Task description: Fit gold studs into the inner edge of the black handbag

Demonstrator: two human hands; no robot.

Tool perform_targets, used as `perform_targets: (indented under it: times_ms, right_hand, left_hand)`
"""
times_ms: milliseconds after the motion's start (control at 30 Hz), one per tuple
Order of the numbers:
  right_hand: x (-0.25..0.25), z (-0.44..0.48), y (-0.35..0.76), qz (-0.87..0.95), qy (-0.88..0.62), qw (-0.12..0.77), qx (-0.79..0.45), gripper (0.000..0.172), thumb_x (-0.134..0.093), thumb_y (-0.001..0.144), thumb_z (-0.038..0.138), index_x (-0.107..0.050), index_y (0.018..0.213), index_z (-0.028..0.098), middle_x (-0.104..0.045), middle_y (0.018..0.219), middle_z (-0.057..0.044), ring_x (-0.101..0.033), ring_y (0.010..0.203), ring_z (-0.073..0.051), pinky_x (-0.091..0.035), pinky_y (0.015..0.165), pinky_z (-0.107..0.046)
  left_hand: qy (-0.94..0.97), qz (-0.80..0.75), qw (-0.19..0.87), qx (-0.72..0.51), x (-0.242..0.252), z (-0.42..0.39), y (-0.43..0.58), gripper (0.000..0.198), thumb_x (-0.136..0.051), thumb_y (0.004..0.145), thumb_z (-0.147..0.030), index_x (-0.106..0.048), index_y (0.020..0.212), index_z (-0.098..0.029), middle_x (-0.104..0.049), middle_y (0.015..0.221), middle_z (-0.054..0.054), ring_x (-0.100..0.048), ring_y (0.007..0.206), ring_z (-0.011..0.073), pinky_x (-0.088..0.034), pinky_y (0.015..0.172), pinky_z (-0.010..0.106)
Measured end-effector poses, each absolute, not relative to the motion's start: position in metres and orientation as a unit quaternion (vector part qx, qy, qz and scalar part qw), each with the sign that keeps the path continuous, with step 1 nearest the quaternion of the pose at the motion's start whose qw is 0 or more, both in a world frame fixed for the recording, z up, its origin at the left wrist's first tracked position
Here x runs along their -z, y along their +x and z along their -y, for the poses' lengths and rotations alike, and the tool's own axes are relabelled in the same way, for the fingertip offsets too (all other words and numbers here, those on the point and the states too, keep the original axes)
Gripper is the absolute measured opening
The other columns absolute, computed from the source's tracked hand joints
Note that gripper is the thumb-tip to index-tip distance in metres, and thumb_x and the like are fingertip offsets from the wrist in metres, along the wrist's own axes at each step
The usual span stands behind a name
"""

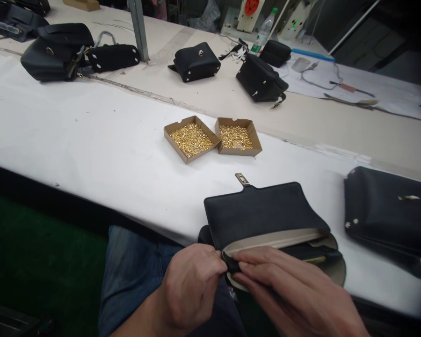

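1. Far left, on the back table, a pile of black bags lies well away from the hands. The top corner of the picture cuts some of them off.
2. The left hand is low down, above the person's blue jeans. Its fingers are curled tight and pinch the near left corner of the black handbag. The fingertips tuck under, so how much they hold is hard to tell.
3. Two cardboard boxes sit on the white table, touching at one corner. The left box and the right box are full of tiny gold metal bits. Their tops are open and they sit just past the handbag, most likely so that a hand can reach in easily. The bits are too small to name.
4. The black handbag lies at the near edge of the table and hangs a little over the lap. Its pale lining shows, and a gold clasp points away from the person. It probably sits this close so that both hands can meet at its corner.
5. The right hand has long, straight fingers. Their tips squeeze the same small black corner piece, right beside the left hand. This hand covers the lower part of the handbag.
6. Far right, another black bag lies flat, with its far end in shadow.
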State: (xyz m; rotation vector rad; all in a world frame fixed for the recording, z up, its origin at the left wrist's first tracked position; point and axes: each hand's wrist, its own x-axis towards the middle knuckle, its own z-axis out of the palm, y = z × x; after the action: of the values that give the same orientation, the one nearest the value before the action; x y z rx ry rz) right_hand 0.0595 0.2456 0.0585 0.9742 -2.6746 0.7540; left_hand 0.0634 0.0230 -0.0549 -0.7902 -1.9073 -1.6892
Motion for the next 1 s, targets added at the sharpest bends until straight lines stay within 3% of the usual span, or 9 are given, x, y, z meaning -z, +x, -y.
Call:
perform_targets:
  times_ms: [200, 367, 500, 633, 800, 1000]
  right_hand:
    - [-0.051, -0.245, 0.058, 0.873, 0.359, 0.032, -0.329, 0.024, -0.065, 0.107, -0.003, -0.077, 0.114, 0.017, -0.086, 0.121, -0.004, -0.083, 0.118, -0.009, -0.058, 0.121, -0.013]
    - [-0.053, -0.245, 0.056, 0.855, 0.36, -0.005, -0.374, 0.024, -0.064, 0.106, -0.006, -0.072, 0.112, 0.016, -0.083, 0.121, -0.007, -0.081, 0.114, -0.012, -0.066, 0.106, -0.019]
    - [-0.057, -0.242, 0.054, 0.854, 0.36, 0.0, -0.376, 0.022, -0.064, 0.106, -0.004, -0.069, 0.105, 0.017, -0.081, 0.116, -0.006, -0.079, 0.107, -0.012, -0.067, 0.097, -0.022]
    - [-0.056, -0.244, 0.053, 0.857, 0.375, 0.004, -0.353, 0.022, -0.063, 0.107, -0.003, -0.068, 0.106, 0.018, -0.082, 0.116, -0.006, -0.08, 0.106, -0.014, -0.067, 0.103, -0.024]
    - [-0.051, -0.252, 0.058, 0.862, 0.387, 0.0, -0.327, 0.021, -0.065, 0.11, -0.001, -0.072, 0.119, 0.016, -0.083, 0.124, -0.009, -0.081, 0.116, -0.014, -0.063, 0.114, -0.022]
    - [-0.051, -0.252, 0.062, 0.869, 0.359, 0.022, -0.34, 0.014, -0.07, 0.113, 0.005, -0.074, 0.115, 0.018, -0.084, 0.118, -0.004, -0.081, 0.106, -0.01, -0.062, 0.103, -0.016]
  left_hand:
    - [-0.321, 0.684, 0.216, 0.619, 0.057, -0.019, 0.064, 0.034, -0.059, 0.104, 0.005, -0.067, 0.132, -0.012, -0.084, 0.109, 0.012, -0.081, 0.1, 0.0211, -0.072, 0.097, 0.036]
    - [-0.308, 0.695, 0.228, 0.608, 0.053, -0.019, 0.063, 0.028, -0.06, 0.106, 0.004, -0.07, 0.127, -0.012, -0.084, 0.106, 0.01, -0.082, 0.1, 0.019, -0.071, 0.098, 0.032]
    - [-0.318, 0.707, 0.234, 0.587, 0.054, -0.019, 0.063, 0.029, -0.058, 0.11, 0.002, -0.072, 0.133, -0.008, -0.084, 0.108, 0.012, -0.081, 0.103, 0.0193, -0.071, 0.097, 0.032]
    - [-0.309, 0.739, 0.229, 0.553, 0.063, -0.017, 0.067, 0.034, -0.069, 0.108, 0.002, -0.079, 0.139, -0.01, -0.084, 0.113, 0.011, -0.079, 0.11, 0.0197, -0.07, 0.099, 0.032]
    - [-0.314, 0.766, 0.264, 0.494, 0.061, -0.016, 0.065, 0.027, -0.071, 0.105, 0.002, -0.082, 0.126, -0.011, -0.084, 0.111, 0.011, -0.078, 0.104, 0.0216, -0.069, 0.09, 0.036]
    - [-0.362, 0.741, 0.248, 0.508, 0.05, -0.014, 0.058, 0.026, -0.062, 0.105, 0.004, -0.079, 0.121, -0.006, -0.083, 0.106, 0.015, -0.077, 0.097, 0.0217, -0.068, 0.085, 0.037]
